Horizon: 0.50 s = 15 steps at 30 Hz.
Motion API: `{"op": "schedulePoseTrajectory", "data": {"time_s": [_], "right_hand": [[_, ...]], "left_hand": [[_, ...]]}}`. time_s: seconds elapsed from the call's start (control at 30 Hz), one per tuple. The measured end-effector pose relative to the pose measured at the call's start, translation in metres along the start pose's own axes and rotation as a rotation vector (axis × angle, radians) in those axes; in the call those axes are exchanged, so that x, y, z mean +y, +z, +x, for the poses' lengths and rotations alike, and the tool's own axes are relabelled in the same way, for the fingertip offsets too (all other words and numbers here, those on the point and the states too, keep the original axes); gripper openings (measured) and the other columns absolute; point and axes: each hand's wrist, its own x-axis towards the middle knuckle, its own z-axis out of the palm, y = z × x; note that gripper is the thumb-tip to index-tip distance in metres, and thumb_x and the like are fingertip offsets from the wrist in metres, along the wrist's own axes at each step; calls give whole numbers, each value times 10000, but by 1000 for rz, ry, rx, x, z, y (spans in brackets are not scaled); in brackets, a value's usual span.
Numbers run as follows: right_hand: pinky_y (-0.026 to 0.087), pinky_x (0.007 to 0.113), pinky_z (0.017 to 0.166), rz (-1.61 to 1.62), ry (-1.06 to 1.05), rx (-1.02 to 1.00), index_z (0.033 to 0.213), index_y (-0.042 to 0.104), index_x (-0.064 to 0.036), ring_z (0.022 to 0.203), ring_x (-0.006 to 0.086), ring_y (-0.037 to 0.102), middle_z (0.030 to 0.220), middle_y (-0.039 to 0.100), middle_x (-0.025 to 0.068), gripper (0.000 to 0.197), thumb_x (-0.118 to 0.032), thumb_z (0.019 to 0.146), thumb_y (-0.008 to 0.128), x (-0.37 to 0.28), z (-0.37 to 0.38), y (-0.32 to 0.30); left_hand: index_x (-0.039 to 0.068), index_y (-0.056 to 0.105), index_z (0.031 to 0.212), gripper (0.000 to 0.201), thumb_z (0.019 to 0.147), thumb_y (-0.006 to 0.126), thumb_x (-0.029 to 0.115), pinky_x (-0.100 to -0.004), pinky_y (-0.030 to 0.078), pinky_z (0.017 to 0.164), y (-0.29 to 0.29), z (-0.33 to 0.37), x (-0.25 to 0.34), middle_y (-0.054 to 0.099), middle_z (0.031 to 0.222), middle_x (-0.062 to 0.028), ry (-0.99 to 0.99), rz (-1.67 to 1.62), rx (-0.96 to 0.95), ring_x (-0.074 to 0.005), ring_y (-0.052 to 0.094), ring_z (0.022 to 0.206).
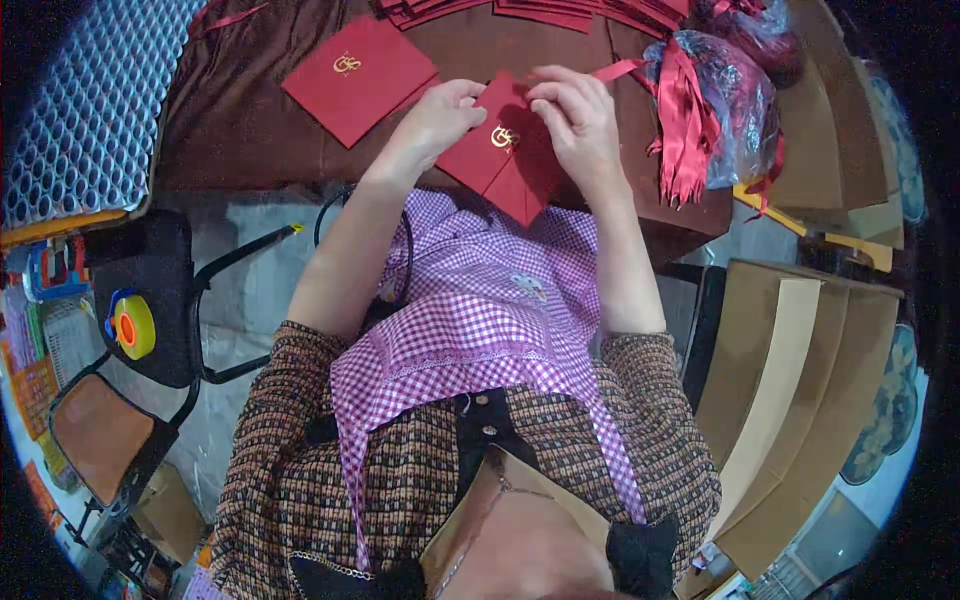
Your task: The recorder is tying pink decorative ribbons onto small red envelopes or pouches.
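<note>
The left hand's [440, 122] grip pinches the edge of a flat red paper envelope with a gold emblem [492, 160] at the brown-cloth-covered surface's [240, 155] near edge; the right hand [578, 118] curls beside it, its hold unclear.

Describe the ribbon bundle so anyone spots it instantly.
Start at the brown-covered table. Right of the right hand, near the table's right edge, the red ribbon bundle lies beside a clear plastic bag. Its narrow, glossy strips set it apart from the flat red envelopes.
</note>
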Motion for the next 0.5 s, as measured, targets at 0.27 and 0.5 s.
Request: {"op": "schedulePoseTrajectory", "data": {"time_s": [0.27, 0.5], "right_hand": [[489, 240, 728, 312, 472, -64, 949, 625, 20, 806, 101, 610, 888, 662, 49, 133, -32, 828, 608, -8, -7, 18], [487, 340, 705, 43, 210, -64, 863, 679, -38, 762, 229, 634, 851, 666, 98, 112, -29, 756, 644, 1, -7, 23]], "left_hand": [[-35, 498, 1184, 352, 836, 540, 3, -249, 486, 759, 8, -5, 5, 624, 1000, -82, 20, 122, 91, -135, 597, 859], [-13, 473, 1221, 402, 830, 561, 7, -222, 475, 696, 0, 2, -8, 620, 931, -46, 0, 8, 60, -101, 573, 790]]}}
